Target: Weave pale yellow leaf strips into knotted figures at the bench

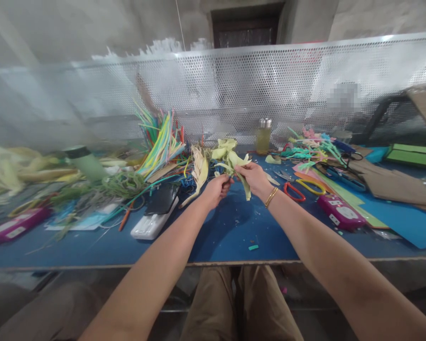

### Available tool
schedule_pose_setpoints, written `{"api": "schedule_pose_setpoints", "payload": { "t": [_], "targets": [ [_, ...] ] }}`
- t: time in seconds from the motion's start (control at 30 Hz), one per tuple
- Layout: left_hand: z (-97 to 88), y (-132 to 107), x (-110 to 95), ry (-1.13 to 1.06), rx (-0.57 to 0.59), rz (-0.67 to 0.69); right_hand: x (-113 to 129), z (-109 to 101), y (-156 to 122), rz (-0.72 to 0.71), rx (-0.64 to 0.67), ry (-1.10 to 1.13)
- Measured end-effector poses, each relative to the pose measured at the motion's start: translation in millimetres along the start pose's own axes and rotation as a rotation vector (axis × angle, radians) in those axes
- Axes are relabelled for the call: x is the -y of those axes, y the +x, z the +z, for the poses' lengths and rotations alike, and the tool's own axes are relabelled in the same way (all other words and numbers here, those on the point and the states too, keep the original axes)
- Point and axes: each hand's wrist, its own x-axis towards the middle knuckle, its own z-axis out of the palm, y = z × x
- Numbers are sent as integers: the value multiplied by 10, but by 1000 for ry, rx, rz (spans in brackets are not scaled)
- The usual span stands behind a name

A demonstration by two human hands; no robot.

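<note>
Left hand was clenched at the base of the husk-like bunch, a strip pinched by right hand (probably light, tear-prone); best gripped low.

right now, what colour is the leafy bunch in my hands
The leafy bunch is pale yellowish green, seen best in the head view, the only one.

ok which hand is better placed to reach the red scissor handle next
Likely the right hand: it is nearer the red scissor handle, while the left hand would have to cross past it. Both hold the pale leafy bunch, though.
</note>
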Motion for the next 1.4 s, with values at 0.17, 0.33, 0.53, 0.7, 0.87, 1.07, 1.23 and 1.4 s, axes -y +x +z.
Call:
{"api": "schedule_pose_setpoints", "payload": {
  "t": [0.17, 0.33, 0.53, 0.7, 0.87, 1.07, 1.23, 1.4],
  "targets": [
    [56, -23, -12, -28, -24, 31, -2, -10, 18, -3, -16, -2],
    [124, -55, -3, -47, -50, 86, 2, -15, 20, -6, -7, 39],
    [145, -73, -9, -55, -78, 95, 13, -2, 6, 3, 6, 78],
    [93, -29, 32, -53, -85, 91, 17, -20, 22, -20, 0, 37],
    [-28, 67, 50, -32, -192, 159, -3, -58, 36, -148, 44, -128],
    [-117, 140, 63, 90, -211, 334, -75, -71, 34, -223, 112, -356],
    [-122, 152, 69, -17, -194, 360, -23, -55, 2, -281, 164, -314],
    [-97, 126, 46, -81, -135, 354, 25, -49, -28, -410, 162, -432]
  ]
}}
